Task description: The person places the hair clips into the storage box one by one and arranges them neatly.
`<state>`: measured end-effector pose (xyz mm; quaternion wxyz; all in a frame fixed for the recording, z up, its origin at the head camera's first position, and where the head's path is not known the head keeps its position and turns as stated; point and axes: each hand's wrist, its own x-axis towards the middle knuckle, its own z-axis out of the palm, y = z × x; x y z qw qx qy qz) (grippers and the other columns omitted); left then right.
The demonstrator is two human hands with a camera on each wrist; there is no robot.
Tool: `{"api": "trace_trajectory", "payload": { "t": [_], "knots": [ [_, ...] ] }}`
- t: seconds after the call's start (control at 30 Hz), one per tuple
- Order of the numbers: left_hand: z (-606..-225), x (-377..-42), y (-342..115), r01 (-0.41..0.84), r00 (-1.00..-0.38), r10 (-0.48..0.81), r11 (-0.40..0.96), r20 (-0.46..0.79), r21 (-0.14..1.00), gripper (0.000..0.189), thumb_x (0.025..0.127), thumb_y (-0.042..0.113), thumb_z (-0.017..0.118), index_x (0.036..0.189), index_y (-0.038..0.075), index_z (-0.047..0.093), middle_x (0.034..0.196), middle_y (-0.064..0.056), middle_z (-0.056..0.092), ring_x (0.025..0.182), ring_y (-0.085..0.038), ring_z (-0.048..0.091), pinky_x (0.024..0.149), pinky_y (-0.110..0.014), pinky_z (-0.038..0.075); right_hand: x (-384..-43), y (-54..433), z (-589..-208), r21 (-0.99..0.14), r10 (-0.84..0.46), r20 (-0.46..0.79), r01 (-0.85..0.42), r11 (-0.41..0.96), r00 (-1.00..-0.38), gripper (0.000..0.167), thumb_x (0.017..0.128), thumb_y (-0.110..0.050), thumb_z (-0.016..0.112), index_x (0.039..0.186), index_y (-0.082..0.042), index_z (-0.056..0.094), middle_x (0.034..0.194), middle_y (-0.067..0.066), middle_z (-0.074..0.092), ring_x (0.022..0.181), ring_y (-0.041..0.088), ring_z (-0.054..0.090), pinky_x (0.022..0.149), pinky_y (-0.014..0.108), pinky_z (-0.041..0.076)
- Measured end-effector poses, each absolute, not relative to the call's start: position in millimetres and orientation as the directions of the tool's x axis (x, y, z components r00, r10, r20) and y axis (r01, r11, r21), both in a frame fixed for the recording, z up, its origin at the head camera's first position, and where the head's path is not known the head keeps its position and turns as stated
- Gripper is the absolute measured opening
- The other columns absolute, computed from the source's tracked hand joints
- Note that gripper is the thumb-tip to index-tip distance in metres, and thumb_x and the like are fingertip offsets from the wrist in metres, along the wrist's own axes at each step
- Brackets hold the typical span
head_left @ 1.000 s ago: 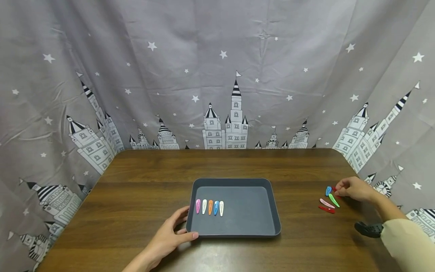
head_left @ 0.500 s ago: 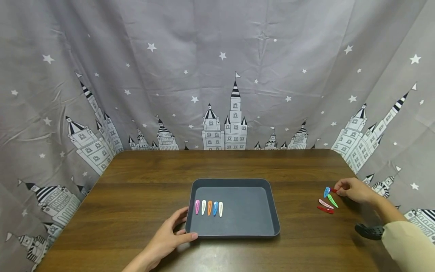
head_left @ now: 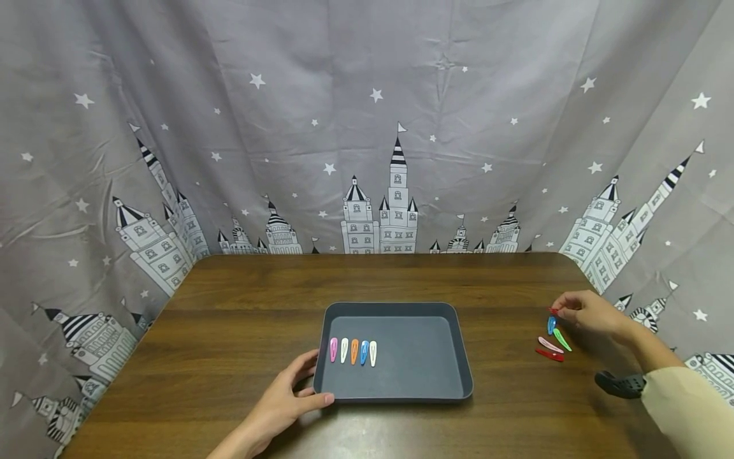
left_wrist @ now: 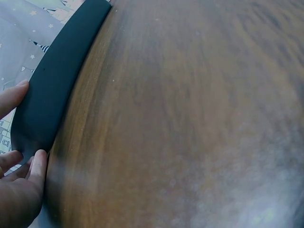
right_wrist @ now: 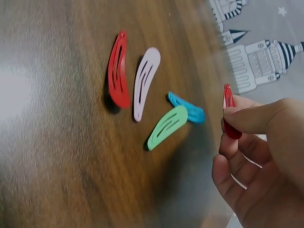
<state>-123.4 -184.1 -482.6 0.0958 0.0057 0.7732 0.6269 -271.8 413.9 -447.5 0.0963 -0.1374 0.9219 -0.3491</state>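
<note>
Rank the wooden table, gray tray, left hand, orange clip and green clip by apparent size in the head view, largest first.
1. Wooden table
2. Gray tray
3. Left hand
4. Orange clip and green clip: too alike to rank

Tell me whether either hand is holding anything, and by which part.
The right hand pinches a red hair clip near its middle, between thumb and fingers. The left hand grips the gray tray at its near left corner.
</note>
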Motion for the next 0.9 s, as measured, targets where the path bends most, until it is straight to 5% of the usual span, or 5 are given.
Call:
{"api": "trace_trajectory", "payload": {
  "t": [0.9],
  "knots": [
    [-484.3, -123.8, -185.0, -0.108, -0.982, 0.131, 0.216, -0.138, 0.971, 0.086, 0.081, 0.011, 0.090, 0.154, 0.004, 0.044, 0.149, -0.023, 0.048, 0.137, -0.038, 0.045, 0.102, -0.031, 0.052, -277.7, 372.0, -433.0, -0.698, -0.406, -0.052, -0.257, 0.668, -0.913, 0.012, 0.100, -0.002, 0.064, 0.108, 0.002, 0.071, 0.101, 0.013, 0.067, 0.087, 0.026, 0.057, 0.066, 0.032, 0.054]
  ]
}}
